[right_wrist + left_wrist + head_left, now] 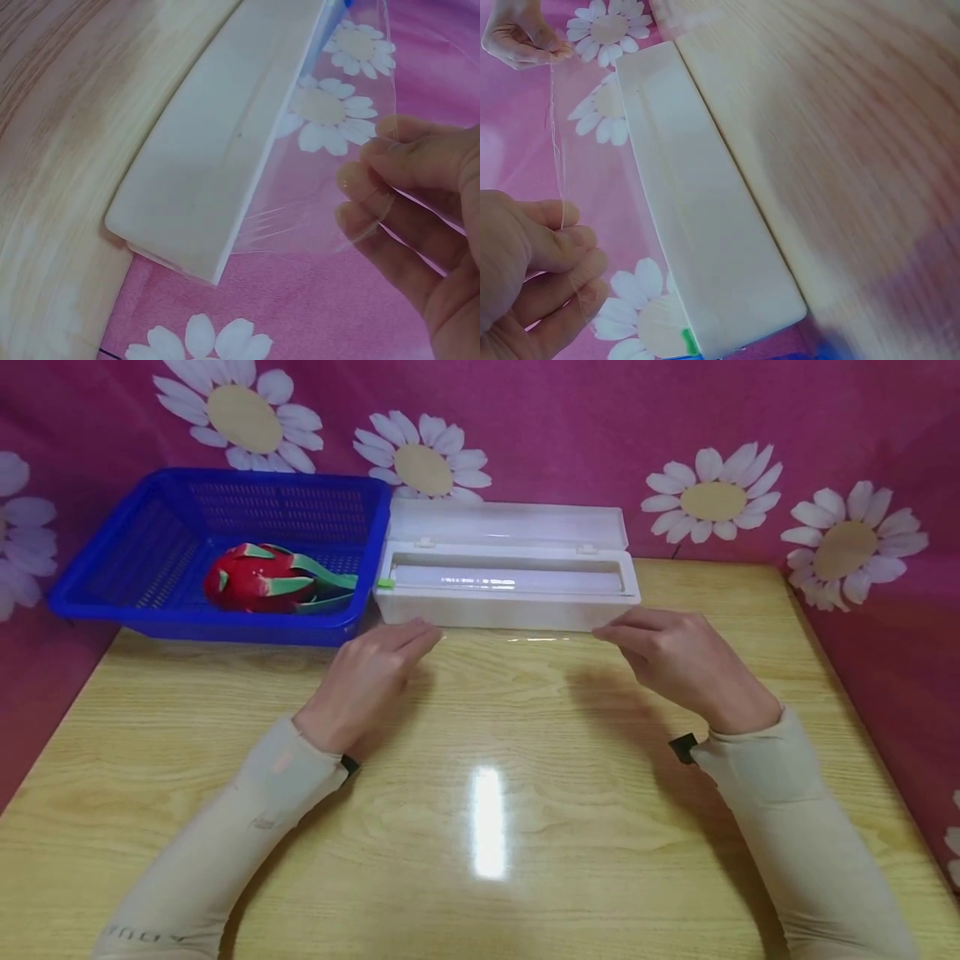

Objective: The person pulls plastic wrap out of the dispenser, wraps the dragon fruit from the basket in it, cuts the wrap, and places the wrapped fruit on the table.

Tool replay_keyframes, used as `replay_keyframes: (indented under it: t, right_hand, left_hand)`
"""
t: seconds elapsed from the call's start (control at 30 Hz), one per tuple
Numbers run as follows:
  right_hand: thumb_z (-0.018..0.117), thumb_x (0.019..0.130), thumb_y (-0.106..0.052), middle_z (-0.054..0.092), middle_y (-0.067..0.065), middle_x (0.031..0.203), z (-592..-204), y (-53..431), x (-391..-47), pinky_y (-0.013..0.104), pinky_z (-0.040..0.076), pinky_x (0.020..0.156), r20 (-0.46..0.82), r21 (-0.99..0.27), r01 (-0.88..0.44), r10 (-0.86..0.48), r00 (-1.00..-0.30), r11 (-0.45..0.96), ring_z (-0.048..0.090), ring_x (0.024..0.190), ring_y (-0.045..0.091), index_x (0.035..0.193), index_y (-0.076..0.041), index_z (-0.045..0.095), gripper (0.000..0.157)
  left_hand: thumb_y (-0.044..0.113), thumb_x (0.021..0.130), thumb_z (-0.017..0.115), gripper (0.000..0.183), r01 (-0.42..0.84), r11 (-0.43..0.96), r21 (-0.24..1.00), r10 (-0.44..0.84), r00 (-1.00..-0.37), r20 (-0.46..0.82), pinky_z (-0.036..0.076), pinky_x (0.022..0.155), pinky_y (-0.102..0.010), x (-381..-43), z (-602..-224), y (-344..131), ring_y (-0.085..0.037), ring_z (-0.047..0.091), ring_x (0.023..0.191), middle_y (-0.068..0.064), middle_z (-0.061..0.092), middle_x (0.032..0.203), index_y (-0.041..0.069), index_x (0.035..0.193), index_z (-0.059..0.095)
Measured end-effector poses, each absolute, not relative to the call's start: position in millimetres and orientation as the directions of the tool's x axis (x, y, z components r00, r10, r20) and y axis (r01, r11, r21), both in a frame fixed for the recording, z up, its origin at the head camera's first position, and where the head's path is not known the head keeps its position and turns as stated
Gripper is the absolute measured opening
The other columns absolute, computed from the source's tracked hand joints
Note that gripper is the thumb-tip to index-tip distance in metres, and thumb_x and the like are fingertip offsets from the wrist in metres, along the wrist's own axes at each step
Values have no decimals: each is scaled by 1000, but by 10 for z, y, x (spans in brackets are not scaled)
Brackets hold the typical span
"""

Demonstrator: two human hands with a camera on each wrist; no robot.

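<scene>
Two pale sleeves (202, 835) are closest to me, stretched over the wooden surface (600, 843). Fingers of the left hand (367, 677) pinch one end of some clear film (300, 210), and the right hand (686, 664) has its other end pinched between thumb and finger. The film spans the gap between them and reaches back to a long white box (510, 612) just beyond. Lid (510, 524)'s flipped back, roll (480, 579) sitting inside, little green tab (386, 583) at the left end. Blue basket (247, 625)'s right beside it, dragon fruit (258, 583) lying inside. Pink daisy cloth (555, 427) behind everything.
</scene>
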State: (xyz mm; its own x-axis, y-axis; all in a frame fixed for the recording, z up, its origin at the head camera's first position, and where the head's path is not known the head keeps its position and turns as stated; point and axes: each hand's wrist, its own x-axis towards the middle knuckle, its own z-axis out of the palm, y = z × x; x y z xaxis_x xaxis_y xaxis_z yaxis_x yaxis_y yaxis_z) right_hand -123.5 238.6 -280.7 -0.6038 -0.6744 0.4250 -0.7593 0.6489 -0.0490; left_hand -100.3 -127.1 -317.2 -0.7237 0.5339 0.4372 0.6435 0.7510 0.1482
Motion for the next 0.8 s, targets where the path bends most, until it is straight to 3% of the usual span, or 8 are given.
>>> replay_keyframes:
  t: [0.47, 0.8]
  right_hand:
    - [78, 80, 9, 80, 12, 95, -2735, 2401, -1069, 43, 63, 65, 442, -37, -769, -680, -585, 638, 76, 76, 24, 109, -6, 81, 33]
    - [80, 77, 9, 80, 12, 95, -2623, 2389, -944, 43, 63, 67, 446, -11, -783, -698, -560, 621, 76, 77, 24, 106, -5, 81, 32]
  left_hand:
    - [-17, 90, 62, 43, 653, 747, 123, 554, -714, 429, 59, 99, -47, -825, -3048, -1254, -33, 73, 117, -17, 73, 129, 1, 128, 70]
    - [-10, 90, 65, 41, 630, 762, 151, 549, -751, 366, 60, 97, -49, -674, -2904, -1259, -33, 74, 115, -16, 74, 129, 3, 129, 70]
